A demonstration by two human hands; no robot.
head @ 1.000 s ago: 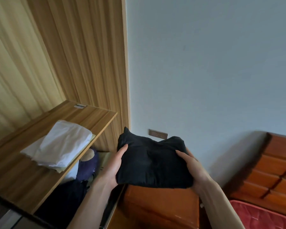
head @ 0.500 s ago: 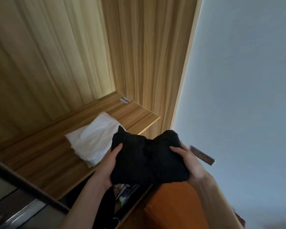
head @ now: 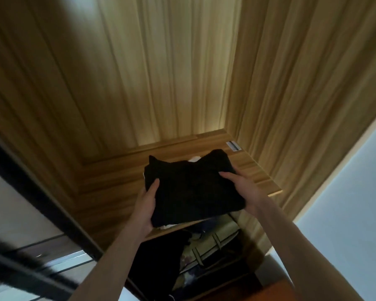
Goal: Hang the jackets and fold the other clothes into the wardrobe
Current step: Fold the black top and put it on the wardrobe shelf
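A folded black garment (head: 190, 187) is over the wooden wardrobe shelf (head: 109, 192), covering the folded white garment (head: 194, 158), of which only slivers show at the back and front edges. My left hand (head: 147, 207) grips the black garment's left side with the thumb on top. My right hand (head: 245, 190) grips its right side, thumb on top as well. Whether the garment rests fully on the white one I cannot tell.
The wardrobe's back panel (head: 161, 72) and right side wall (head: 291, 94) enclose the shelf. Below the shelf hang dark clothes (head: 161, 263) and a light bag or garment with straps (head: 213, 244). A dark door frame (head: 37, 192) runs on the left. A blue-grey wall (head: 356, 192) stands to the right.
Both hands carried the black garment leftward from in front of the wall onto the shelf, over the white garment. The view turned into the wardrobe.
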